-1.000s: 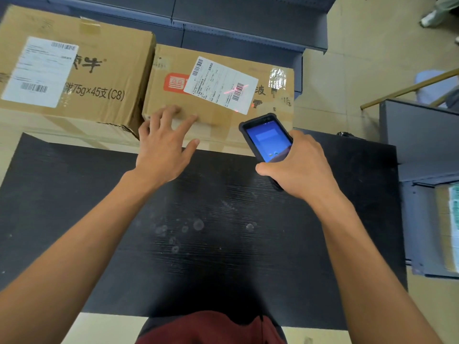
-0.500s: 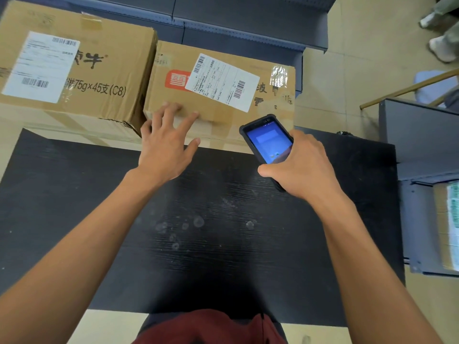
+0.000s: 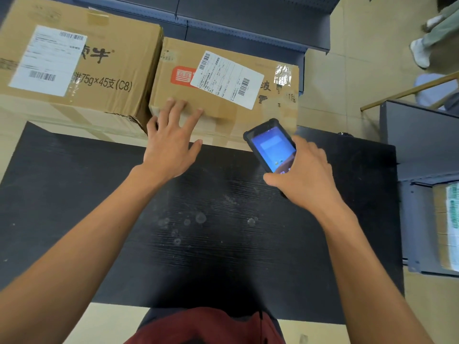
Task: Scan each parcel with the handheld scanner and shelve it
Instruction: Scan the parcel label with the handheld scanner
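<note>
Left hand (image 3: 171, 142) spread flat on parcel (image 3: 223, 95), right hand (image 3: 305, 177) gripping scanner (image 3: 270, 145)

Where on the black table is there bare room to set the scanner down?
The black table is bare between the two forearms and out to its left and right edges. Its far edge is crowded: the right hand grips the scanner there and the left hand touches the smaller box.

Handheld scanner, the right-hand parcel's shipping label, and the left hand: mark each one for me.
handheld scanner (image 3: 272, 150), head view, on its lit blue screen.
shipping label (image 3: 227, 79), head view, middle of the white sheet.
left hand (image 3: 170, 145), head view, back of the hand.
</note>
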`<state>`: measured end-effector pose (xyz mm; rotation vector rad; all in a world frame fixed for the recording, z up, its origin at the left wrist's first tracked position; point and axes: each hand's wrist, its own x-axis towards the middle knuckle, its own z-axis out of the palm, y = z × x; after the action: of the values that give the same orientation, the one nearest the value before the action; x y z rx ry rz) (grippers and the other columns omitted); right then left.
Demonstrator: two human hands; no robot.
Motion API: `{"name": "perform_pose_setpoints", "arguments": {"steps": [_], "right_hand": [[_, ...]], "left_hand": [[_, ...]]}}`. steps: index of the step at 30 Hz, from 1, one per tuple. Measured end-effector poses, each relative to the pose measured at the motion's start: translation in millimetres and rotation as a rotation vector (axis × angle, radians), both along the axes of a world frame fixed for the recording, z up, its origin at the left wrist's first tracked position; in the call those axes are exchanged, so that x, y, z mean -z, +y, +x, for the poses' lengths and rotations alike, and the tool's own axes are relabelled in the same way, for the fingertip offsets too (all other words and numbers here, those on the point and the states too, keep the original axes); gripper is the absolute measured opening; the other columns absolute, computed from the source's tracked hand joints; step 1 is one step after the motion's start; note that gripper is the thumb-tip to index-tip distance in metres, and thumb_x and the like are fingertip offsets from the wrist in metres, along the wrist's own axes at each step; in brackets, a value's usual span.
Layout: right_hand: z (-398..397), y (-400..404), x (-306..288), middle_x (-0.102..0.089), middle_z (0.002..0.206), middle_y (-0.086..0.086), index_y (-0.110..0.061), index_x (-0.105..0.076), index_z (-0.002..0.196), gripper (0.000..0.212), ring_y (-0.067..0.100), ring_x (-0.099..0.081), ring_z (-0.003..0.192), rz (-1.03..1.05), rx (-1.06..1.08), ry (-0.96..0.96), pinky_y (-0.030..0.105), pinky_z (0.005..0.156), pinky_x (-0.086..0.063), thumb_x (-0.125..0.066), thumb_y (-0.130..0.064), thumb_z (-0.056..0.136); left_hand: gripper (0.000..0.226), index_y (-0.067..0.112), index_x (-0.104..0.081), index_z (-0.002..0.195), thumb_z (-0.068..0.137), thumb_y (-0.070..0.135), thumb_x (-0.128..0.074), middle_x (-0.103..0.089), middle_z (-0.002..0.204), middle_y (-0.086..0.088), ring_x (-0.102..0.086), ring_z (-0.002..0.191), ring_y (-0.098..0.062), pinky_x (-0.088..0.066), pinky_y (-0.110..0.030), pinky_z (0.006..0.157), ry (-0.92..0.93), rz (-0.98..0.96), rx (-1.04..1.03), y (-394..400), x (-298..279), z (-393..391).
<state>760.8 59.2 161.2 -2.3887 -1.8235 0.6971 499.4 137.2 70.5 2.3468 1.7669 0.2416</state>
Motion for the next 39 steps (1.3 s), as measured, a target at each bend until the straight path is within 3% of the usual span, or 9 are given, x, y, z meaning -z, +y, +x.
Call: {"name": "perform_pose_setpoints", "arguments": {"steps": [5, 11, 18, 27, 33, 36, 39], "right_hand": [[-8, -50, 59, -0.050, 0.134, 0.001, -0.018, -0.026, 0.156, 0.101, 0.025, -0.041, 0.126, -0.018, 0.151, 0.064, 0.048, 0.101, -0.037, -0.077, -0.040, 0.073], [-20, -93, 135, -0.047, 0.142, 0.007, -0.011, -0.015, 0.160, 0.111, 0.028, -0.037, 0.132, -0.072, 0.367, 0.073, 0.051, 0.104, -0.035, -0.081, -0.039, 0.076], [-42, -121, 183, -0.041, 0.147, 0.008, -0.011, -0.023, 0.157, 0.103, 0.029, -0.037, 0.131, -0.096, 0.426, 0.069, 0.051, 0.100, -0.036, -0.081, -0.035, 0.076], [-48, -127, 206, -0.038, 0.149, 0.009, -0.008, -0.027, 0.152, 0.101, 0.029, -0.038, 0.131, -0.096, 0.427, 0.062, 0.049, 0.100, -0.043, -0.085, -0.037, 0.075], [-44, -117, 203, -0.035, 0.151, 0.007, -0.010, -0.030, 0.150, 0.096, 0.028, -0.035, 0.138, -0.155, 0.373, -0.005, 0.050, 0.106, -0.038, -0.081, -0.048, 0.078], [-37, -104, 191, -0.039, 0.151, 0.007, -0.012, -0.033, 0.151, 0.081, 0.028, -0.037, 0.137, -0.036, 0.393, 0.102, 0.048, 0.104, -0.042, -0.076, -0.038, 0.087], [-30, -85, 172, -0.037, 0.154, 0.004, -0.015, -0.035, 0.152, 0.071, 0.023, -0.034, 0.140, 0.124, 0.391, 0.207, 0.045, 0.111, -0.040, -0.071, -0.026, 0.092]], "left_hand": [[0.069, 0.022, -0.029, 0.155, 0.094, 0.035, -0.058, -0.020, 0.164, -0.015, -0.012, 0.154, -0.036, -0.030, -0.060, 0.113, -0.031, 0.034, -0.003, -29, 13, -2], [0.069, 0.022, -0.026, 0.157, 0.097, 0.036, -0.055, -0.022, 0.165, -0.011, -0.011, 0.155, -0.032, -0.028, -0.057, 0.115, -0.025, -0.108, 0.038, -82, 39, -7], [0.066, 0.023, -0.026, 0.158, 0.099, 0.037, -0.054, -0.025, 0.165, -0.009, -0.012, 0.155, -0.029, -0.027, -0.053, 0.117, 0.003, -0.255, 0.086, -122, 61, -4], [0.067, 0.022, -0.027, 0.158, 0.099, 0.036, -0.056, -0.028, 0.164, -0.008, -0.014, 0.155, -0.028, -0.027, -0.052, 0.117, -0.004, -0.269, 0.106, -129, 62, 1], [0.066, 0.022, -0.027, 0.158, 0.100, 0.036, -0.054, -0.026, 0.165, -0.008, -0.013, 0.155, -0.028, -0.027, -0.052, 0.118, -0.007, -0.271, 0.123, -128, 61, 3], [0.066, 0.023, -0.028, 0.158, 0.099, 0.035, -0.055, -0.020, 0.167, -0.010, -0.009, 0.156, -0.031, -0.028, -0.053, 0.117, -0.033, -0.252, 0.104, -121, 57, 4], [0.065, 0.022, -0.030, 0.156, 0.098, 0.033, -0.056, -0.012, 0.168, -0.011, -0.004, 0.156, -0.032, -0.029, -0.056, 0.115, -0.074, -0.194, 0.066, -109, 50, 3]]}}
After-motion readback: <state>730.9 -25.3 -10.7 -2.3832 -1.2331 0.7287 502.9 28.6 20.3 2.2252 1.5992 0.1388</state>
